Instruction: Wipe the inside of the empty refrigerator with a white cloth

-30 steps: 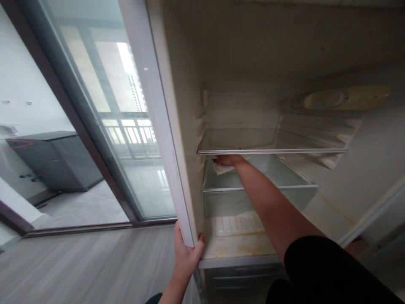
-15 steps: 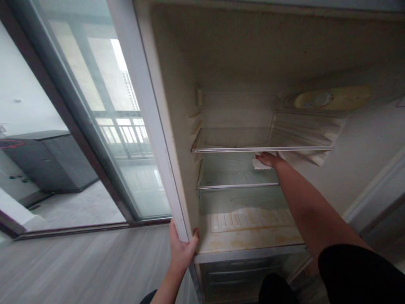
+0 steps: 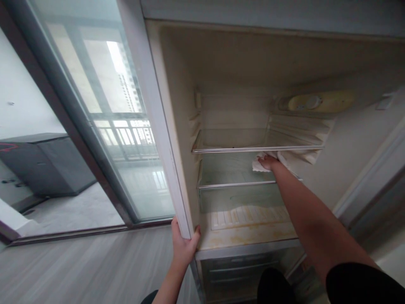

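An open, yellowed fridge [image 3: 177, 126] fills the view, with two glass shelves inside. My right hand [image 3: 268, 161] reaches in under the upper shelf [image 3: 240, 148] and presses a white cloth [image 3: 257, 165] against the lower shelf [image 3: 234, 175], towards its right side. Its fingers are closed over the cloth. My left hand [image 3: 183, 245] grips the fridge's left front edge low down, fingers wrapped round it.
A stained floor panel [image 3: 249, 230] lies at the bottom of the fridge compartment, with a drawer front [image 3: 240, 268] below it. A yellowed control housing [image 3: 316, 102] sits at the upper right inside. A glass sliding door [image 3: 95, 126] stands to the left, above a wooden floor [image 3: 79, 270].
My right hand has slid the cloth from the left end of the lower shelf to its right side. The left hand has kept its grip on the fridge edge.
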`<state>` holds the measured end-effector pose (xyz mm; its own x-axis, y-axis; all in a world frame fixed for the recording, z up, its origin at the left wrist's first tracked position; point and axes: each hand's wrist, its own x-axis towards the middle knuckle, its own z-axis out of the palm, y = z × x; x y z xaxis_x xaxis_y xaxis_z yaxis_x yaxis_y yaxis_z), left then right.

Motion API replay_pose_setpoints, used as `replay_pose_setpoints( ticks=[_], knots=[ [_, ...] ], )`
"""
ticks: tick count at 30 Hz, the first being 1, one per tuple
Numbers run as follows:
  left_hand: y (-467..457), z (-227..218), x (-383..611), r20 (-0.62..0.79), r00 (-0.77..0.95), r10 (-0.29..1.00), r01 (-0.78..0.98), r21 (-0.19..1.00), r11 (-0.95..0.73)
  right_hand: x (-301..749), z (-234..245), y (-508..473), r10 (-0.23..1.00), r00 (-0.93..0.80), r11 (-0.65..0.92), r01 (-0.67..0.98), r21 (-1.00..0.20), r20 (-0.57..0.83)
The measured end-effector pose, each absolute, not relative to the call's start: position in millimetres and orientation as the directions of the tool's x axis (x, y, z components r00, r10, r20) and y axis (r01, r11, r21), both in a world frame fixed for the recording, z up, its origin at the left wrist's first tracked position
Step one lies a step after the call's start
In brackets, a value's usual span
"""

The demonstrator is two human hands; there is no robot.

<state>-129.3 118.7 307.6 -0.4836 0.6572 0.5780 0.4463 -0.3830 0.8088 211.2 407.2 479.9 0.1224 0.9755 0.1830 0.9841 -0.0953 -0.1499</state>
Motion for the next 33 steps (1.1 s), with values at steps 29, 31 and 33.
replay_pose_setpoints(
  ticks=[29,31,33],
  knots=[
    [120.7,303.3,-128.7,0.603,-0.481,0.636,0.479,0.789,-0.386,-24.0,426.5,211.0,0.696,-0.289,0.511,0.843,-0.171,0.658],
    [121.3,302.8,-128.9,0.600,-0.478,0.641,0.474,0.791,-0.388,-20.2,414.1,207.4,0.629,-0.331,0.588,0.794,-0.152,0.703],
    [121.9,303.4,-128.6,0.601,-0.475,0.642,0.471,0.791,-0.391,-16.9,395.3,203.4,0.581,-0.358,0.636,0.760,-0.134,0.731]
  ],
)
